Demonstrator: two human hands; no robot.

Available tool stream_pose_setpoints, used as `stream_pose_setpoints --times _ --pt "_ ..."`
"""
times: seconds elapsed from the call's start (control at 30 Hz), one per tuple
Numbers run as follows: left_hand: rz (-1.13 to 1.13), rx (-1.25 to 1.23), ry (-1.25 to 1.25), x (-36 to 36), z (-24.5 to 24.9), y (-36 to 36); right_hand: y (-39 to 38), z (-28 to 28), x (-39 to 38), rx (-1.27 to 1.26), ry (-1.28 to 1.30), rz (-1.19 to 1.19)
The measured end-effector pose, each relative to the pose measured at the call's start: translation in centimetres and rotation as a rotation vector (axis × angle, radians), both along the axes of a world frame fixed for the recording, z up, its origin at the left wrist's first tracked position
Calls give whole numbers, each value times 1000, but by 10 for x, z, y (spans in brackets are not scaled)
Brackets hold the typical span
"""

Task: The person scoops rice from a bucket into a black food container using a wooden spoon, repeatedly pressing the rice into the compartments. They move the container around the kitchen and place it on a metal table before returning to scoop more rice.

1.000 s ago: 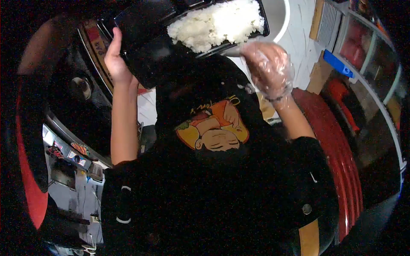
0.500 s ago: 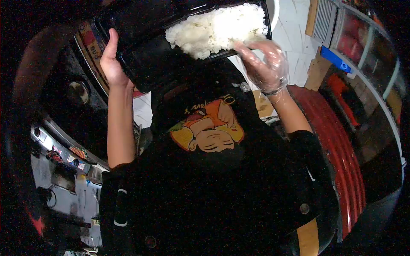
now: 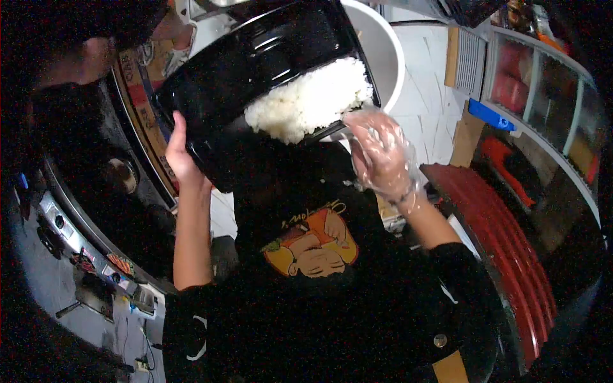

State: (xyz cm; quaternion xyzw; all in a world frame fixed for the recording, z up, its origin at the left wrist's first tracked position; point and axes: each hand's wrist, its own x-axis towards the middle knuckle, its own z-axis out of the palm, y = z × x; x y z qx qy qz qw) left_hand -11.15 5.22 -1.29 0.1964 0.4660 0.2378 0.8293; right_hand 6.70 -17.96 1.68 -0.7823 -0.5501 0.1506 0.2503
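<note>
My bare left hand (image 3: 184, 156) grips the left end of a black tray (image 3: 211, 76), its thumb up along the edge. The tray is held tilted in front of my chest. White cooked rice (image 3: 316, 96) lies in a clump towards its right end. My right hand (image 3: 382, 153) wears a clear plastic glove. Its bent fingers are apart, with the tips right at the tray's near rim beside the rice. Below, the dark shirt (image 3: 306, 332) carries a printed cartoon face.
A round white bin (image 3: 397, 70) stands behind the tray's right end. Dark red ridged panels (image 3: 498, 249) run along the right, below a glass-fronted case (image 3: 530, 83). A blue object (image 3: 491, 115) rests by the case. Another person's hand (image 3: 179, 38) shows at upper left.
The tray, rice and both hands sit lower in view, and the tray has shifted left relative to my body. The white bin and another person's hand show more fully.
</note>
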Motion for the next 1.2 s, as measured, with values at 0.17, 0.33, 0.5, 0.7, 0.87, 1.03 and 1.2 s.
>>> stream_pose_setpoints --times 0.17,0.33,0.5,0.7,0.87,1.03,1.2 --pt "4 32 -155 -13 5 -7 18 14 -15 21 -38 -210" --pt "-23 220 -41 -16 15 -14 37 6 -24 -140 -172 -240" --pt "29 213 -143 -15 28 -14 51 17 -29 -39 -221 -305" --pt "-19 92 -151 -4 48 -7 25 43 11 324 -29 -324" --pt "-74 105 -365 -6 45 -9 54 24 7 202 -272 -166" --pt "-52 219 -259 -10 42 -11 62 23 -5 140 -299 -293" --pt "-68 75 -298 -13 34 1 41 39 3 381 -183 -239"
